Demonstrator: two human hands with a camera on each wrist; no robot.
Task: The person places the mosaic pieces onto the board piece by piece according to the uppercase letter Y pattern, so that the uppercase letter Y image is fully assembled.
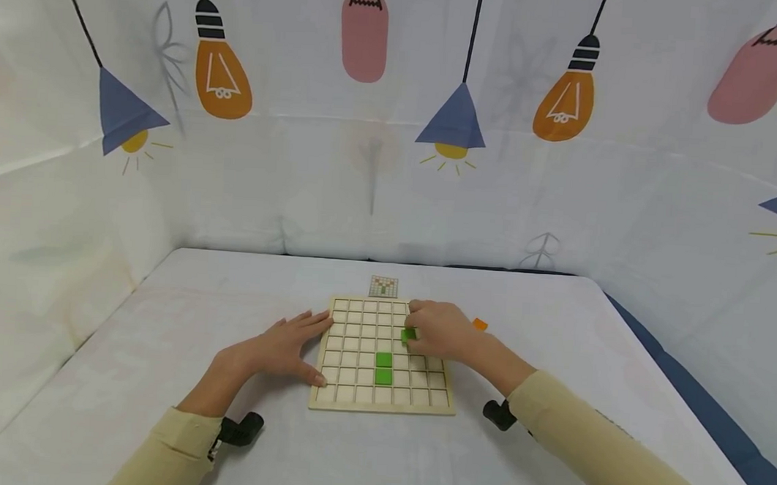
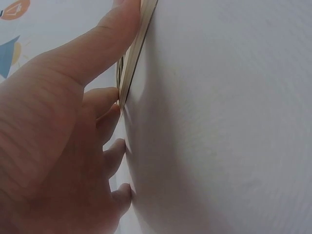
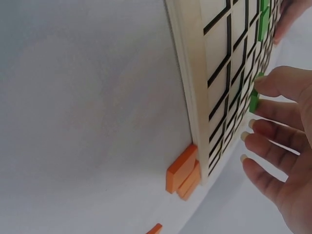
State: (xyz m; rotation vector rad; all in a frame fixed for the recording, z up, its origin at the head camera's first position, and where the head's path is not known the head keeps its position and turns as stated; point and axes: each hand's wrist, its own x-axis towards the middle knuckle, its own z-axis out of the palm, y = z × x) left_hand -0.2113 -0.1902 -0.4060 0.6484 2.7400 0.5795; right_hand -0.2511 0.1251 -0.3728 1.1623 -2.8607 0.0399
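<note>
I'm using the board (image 1: 380, 409) as landmark; it lies on the worktop (image 1: 383, 462). Right hand (image 1: 442, 329): grip pinching a green tile (image 1: 407, 335) between thumb and index finger over the board's right half; can't tell if it's seated in a cell. Left hand (image 1: 282, 347): grip spread, pinching nothing, thumb and fingertips on the board's left rim. Two green tiles (image 1: 383, 376) sit in adjoining cells, nearer me on the board and left of the held one. Orange tiles (image 3: 181, 171) by the board's right edge; small grid card (image 1: 383, 287) just past its far edge.

To do this well, I'd keep left-hand pressure light so the board doesn't skid, square the tile's corners to the cell lines, check the card, press flat, and release straight up without nudging neighbours.
</note>
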